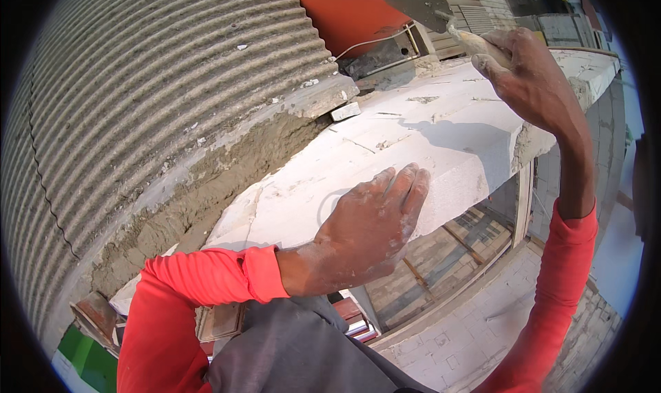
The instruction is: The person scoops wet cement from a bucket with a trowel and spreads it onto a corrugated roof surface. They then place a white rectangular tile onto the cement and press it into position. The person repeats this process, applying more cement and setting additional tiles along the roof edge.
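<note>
My right hand is raised at the upper right, its fingers wrapped round the handle of a trowel. The trowel's grey pointed blade is held out to the left, above the far part of the wall. My left hand lies palm down on the white block wall, fingers stretched out along its top near the inner edge. White dust coats both hands. The trowel casts a shadow with my arm across the blocks.
A corrugated grey roof meets the wall on the left, with wet mortar along the joint. A small white block piece sits there. An orange tank stands beyond. Below the right edge lies an opening with wooden boards.
</note>
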Action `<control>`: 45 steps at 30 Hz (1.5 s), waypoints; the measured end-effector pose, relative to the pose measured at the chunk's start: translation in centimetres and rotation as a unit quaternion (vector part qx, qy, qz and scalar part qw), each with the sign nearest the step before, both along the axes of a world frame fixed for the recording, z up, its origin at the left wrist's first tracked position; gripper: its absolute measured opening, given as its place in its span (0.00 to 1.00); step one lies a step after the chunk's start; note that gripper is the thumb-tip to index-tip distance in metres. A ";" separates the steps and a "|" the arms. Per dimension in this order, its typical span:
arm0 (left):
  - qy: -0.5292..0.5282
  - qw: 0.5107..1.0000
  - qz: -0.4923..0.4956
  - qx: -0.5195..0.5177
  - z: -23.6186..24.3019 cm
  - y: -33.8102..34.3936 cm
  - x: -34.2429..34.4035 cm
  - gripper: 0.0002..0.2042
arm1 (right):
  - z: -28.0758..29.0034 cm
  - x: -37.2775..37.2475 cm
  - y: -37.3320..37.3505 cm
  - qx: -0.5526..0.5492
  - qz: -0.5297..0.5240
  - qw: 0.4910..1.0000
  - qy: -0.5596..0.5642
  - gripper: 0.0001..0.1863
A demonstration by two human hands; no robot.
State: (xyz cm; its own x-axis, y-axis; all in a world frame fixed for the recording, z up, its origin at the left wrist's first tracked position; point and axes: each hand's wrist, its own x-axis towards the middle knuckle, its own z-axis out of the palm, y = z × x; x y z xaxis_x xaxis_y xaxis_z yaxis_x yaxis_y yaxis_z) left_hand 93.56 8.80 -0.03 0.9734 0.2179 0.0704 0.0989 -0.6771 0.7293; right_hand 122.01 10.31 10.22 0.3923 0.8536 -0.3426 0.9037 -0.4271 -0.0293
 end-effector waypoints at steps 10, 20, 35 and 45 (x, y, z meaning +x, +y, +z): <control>0.015 0.998 0.051 0.017 -1.0 -0.5 0.5 0.28 | -22.5 3.0 18.8 -0.297 0.123 0.946 0.050 0.12; 0.054 0.994 0.024 -0.093 0.0 1.1 1.0 0.42 | -28.0 2.9 19.4 -0.286 -0.011 0.949 0.134 0.18; 0.141 0.958 -0.098 -0.230 -3.2 4.0 0.9 0.56 | -49.6 7.4 5.0 -0.282 -0.322 0.858 0.285 0.07; 0.126 0.970 -0.068 -0.198 -3.7 3.9 1.0 0.43 | -54.1 5.8 3.7 -0.289 -0.330 0.857 0.272 0.13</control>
State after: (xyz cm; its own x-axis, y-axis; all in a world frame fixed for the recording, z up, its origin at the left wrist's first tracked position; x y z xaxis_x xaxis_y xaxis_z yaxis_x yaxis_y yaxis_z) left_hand 94.55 12.74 -3.72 0.9706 0.0473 -0.2362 0.2368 -0.3672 0.8995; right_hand 127.78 13.98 -43.84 0.3733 0.1332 -0.9181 0.3793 -0.9251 0.0200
